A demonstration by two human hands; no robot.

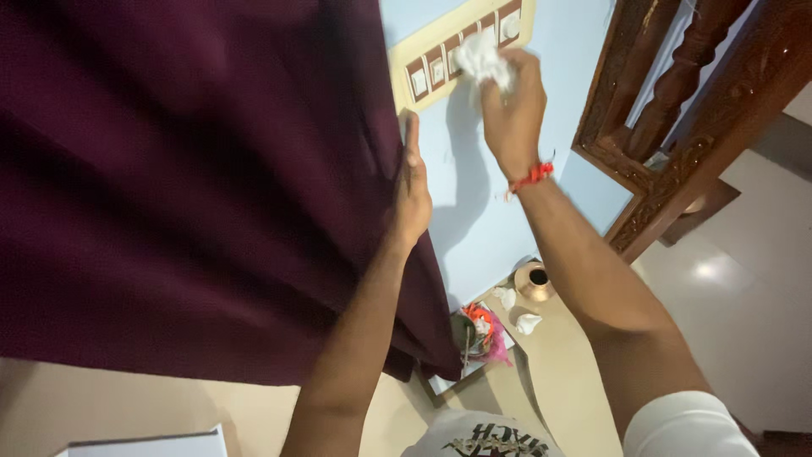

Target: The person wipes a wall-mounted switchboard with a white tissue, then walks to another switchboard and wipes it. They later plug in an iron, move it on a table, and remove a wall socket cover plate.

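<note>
My right hand [512, 108] grips a crumpled white cloth [484, 57] and presses it against a cream switch panel [440, 57] with several brown-framed switches on a pale blue wall [474, 211]. A red thread is tied round that wrist. My left hand [412, 188] lies flat, fingers together, against the edge of a dark maroon curtain [186, 178] and holds it aside from the wall beside the panel.
A carved dark wooden door frame [677, 127] stands to the right of the wall. Below lie a small copper pot [534, 281], two crumpled white wads [528, 322], a heap of orange and pink items [484, 330] and a cream tiled floor [727, 279].
</note>
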